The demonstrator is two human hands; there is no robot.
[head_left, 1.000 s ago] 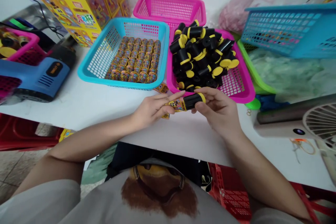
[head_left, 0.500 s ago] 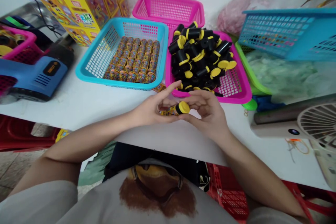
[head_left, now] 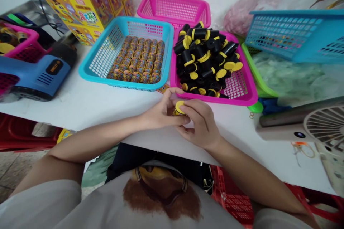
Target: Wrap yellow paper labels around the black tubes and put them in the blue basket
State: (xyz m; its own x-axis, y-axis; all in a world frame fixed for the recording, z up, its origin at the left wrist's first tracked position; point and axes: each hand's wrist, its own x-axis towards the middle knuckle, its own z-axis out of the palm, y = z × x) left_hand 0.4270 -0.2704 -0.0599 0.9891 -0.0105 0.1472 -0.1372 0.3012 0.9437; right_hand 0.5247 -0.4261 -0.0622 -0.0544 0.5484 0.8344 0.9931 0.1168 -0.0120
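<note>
Both my left hand (head_left: 162, 111) and my right hand (head_left: 200, 123) close around a small cylinder with a yellow cap (head_left: 179, 108) above the white table (head_left: 94, 103). Only its yellow end and a bit of printed wrapper show between my fingers. Just beyond my hands, a pink basket (head_left: 215, 99) holds a heap of black cylinders with yellow caps (head_left: 204, 55). To its left, a turquoise basket (head_left: 103, 48) holds rows of wrapped capsules (head_left: 134, 66). A scrap of printed wrapper (head_left: 163, 89) lies near my left fingertips.
An empty pink basket (head_left: 173, 9) stands at the back, beside stacked yellow cartons (head_left: 83, 1). A blue power tool (head_left: 34, 75) lies at left. On the right are a tilted turquoise basket (head_left: 292, 35), a green basket (head_left: 255, 71) of pale bags, and a fan (head_left: 322, 125).
The cylinder has turned from lying sideways to its yellow cap facing up. My hands have closed in and now hide most of it.
</note>
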